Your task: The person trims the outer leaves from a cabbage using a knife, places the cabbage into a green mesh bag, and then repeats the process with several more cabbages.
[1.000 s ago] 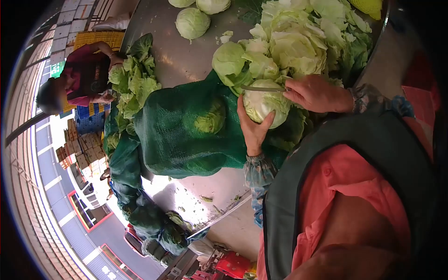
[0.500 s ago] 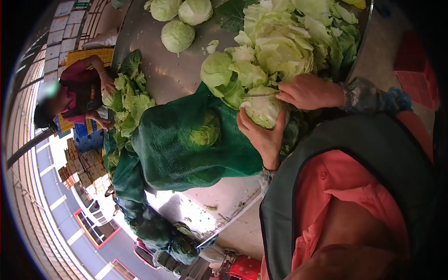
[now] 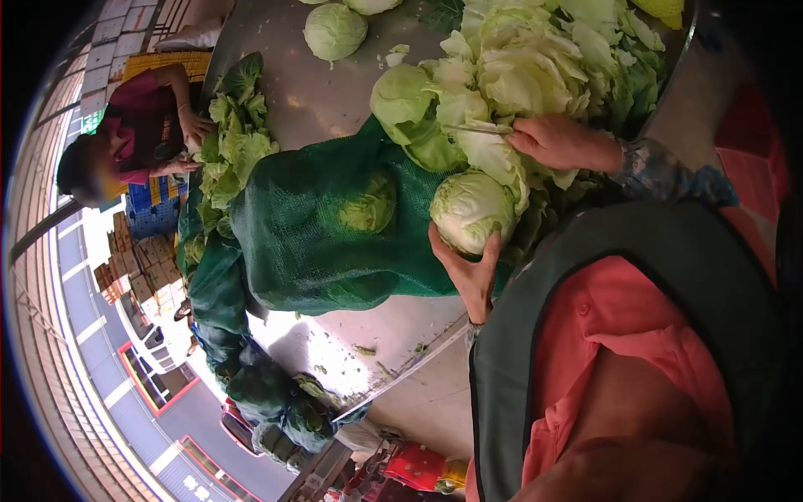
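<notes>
A pale, trimmed cabbage (image 3: 473,211) rests in my left hand (image 3: 470,272), whose thumb and fingers curve round its lower side. Above it, my right hand (image 3: 562,142) grips a thin knife (image 3: 478,129), its blade pointing left over loose leaves. The blade is apart from the held cabbage. Another green cabbage (image 3: 403,94) with a loosened leaf lies to the upper left of my hands. Large loose leaves (image 3: 531,71) are heaped behind my right hand. Left of the held cabbage lies a green mesh sack (image 3: 309,243) with cabbages showing through it.
More cabbages (image 3: 335,32) sit on the metal table (image 3: 293,100) at the top. A co-worker (image 3: 142,125) handles leafy cabbage across the table at left. Filled mesh sacks (image 3: 259,389) line the lower left side. A red crate (image 3: 753,151) stands at right.
My right hand and knife have moved up, away from the held cabbage. My left hand has shifted slightly down and left. The co-worker's hands have moved closer to the leaves.
</notes>
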`<state>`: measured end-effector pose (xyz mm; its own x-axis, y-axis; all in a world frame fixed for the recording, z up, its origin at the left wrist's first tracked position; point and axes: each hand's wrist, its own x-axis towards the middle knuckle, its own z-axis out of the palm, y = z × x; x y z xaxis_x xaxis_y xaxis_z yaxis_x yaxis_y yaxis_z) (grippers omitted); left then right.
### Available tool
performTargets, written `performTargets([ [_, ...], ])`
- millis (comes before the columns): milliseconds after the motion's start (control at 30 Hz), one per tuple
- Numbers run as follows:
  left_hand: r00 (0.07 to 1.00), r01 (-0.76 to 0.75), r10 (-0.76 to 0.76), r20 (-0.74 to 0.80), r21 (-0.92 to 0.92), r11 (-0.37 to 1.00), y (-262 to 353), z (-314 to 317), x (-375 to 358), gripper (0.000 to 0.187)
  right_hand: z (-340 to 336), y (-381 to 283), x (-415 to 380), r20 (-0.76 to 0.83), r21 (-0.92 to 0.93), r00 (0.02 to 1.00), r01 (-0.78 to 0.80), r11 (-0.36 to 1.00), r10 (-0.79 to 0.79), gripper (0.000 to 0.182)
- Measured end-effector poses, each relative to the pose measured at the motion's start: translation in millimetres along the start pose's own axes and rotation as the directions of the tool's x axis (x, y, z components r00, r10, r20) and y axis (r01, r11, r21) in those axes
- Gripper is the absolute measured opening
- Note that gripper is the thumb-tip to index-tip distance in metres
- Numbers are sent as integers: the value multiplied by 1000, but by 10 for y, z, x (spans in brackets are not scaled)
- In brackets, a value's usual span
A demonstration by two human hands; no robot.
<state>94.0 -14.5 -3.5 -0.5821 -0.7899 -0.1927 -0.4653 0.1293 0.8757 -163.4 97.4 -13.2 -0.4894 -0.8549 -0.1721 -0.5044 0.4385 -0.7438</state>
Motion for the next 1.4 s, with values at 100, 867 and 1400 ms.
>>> performTargets([
  [100,974,50,6,-227,237,970,49,280,32,118,-61,-104,-58,16,28,1000,19,999,-19,43],
  [867,994,-16,-93,-51,-939,343,-381,-224,-103,90,-249,-201,71,-356,-165,886,252,954,-296,31],
  [1400,999,-28,34,34,-150,988,-93,-121,444,84,335,-257,374,-107,130,956,285,950,-272,25],
])
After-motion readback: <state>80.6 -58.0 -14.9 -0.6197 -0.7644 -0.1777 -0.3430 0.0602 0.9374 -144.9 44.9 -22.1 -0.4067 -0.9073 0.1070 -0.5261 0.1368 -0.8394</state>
